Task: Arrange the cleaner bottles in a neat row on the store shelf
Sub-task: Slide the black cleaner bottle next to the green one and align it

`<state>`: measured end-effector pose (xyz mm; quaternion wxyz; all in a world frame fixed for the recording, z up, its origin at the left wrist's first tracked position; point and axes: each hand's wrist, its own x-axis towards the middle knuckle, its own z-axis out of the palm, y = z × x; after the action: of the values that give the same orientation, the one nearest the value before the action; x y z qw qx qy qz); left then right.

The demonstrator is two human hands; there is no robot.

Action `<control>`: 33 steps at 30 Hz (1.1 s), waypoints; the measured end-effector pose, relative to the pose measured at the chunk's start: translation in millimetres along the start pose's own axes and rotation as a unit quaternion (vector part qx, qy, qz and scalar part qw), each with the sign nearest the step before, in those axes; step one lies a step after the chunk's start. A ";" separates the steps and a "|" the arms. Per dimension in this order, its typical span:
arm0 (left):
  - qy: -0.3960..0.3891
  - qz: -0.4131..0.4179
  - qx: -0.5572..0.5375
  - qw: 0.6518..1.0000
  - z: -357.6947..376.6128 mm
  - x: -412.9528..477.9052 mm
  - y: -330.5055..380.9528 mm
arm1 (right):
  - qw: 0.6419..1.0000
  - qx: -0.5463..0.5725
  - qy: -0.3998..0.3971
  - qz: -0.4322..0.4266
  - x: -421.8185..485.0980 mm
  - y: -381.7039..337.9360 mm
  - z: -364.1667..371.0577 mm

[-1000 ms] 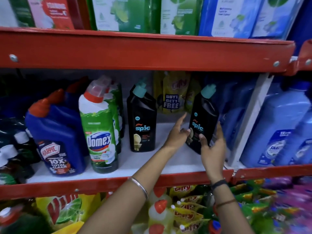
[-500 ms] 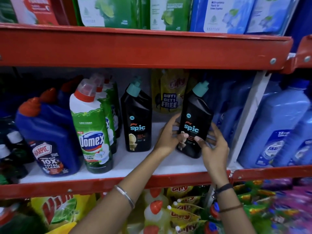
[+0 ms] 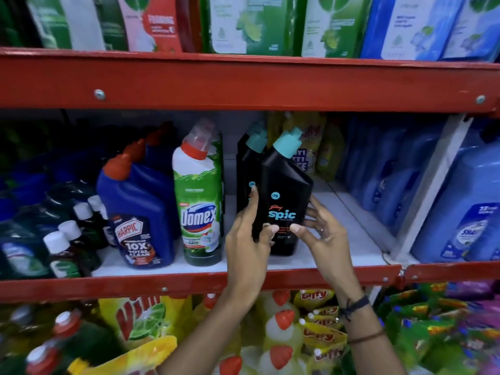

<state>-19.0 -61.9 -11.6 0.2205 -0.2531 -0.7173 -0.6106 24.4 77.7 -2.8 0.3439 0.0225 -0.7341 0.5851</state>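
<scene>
A black Spic bottle [image 3: 284, 190] with a teal cap tilts left near the front of the white shelf board [image 3: 349, 234]. My left hand [image 3: 247, 239] grips its left side and my right hand [image 3: 319, 234] its right side. Right behind it stands a second black Spic bottle [image 3: 247, 163], mostly hidden. To the left stand a green and white Domex bottle [image 3: 198, 201] and a blue Harpic bottle [image 3: 138, 212], each with more bottles behind.
Red steel rails [image 3: 243, 85] frame the shelf above and below. Yellow pouches [image 3: 319, 147] lean at the back. Blue jugs [image 3: 465, 207] fill the right bay past a white upright [image 3: 427, 190]. Small dark bottles [image 3: 65, 247] crowd the left. The white board right of my hands is bare.
Both hands have carried the right Spic bottle leftward and forward, from near the white upright to directly in front of the other Spic bottle. The camera view shifted too.
</scene>
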 end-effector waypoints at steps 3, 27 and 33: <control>0.019 -0.019 0.014 1.000 -11.1 -1.8 -6.6 | 1.000 0.004 -0.023 0.006 0.9 3.6 15.2; -0.070 -0.013 0.013 0.997 -30.6 -2.1 -11.4 | 0.992 0.096 -0.016 0.075 -10.1 13.3 24.4; -0.085 -0.033 -0.007 0.996 -33.4 -2.3 -5.8 | 0.990 0.113 -0.011 0.078 -11.7 6.2 25.8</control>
<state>-20.7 -95.8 -12.3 0.1370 -0.2820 -0.7372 -0.5986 18.2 52.7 -16.3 0.2845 0.0099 -0.6666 0.6889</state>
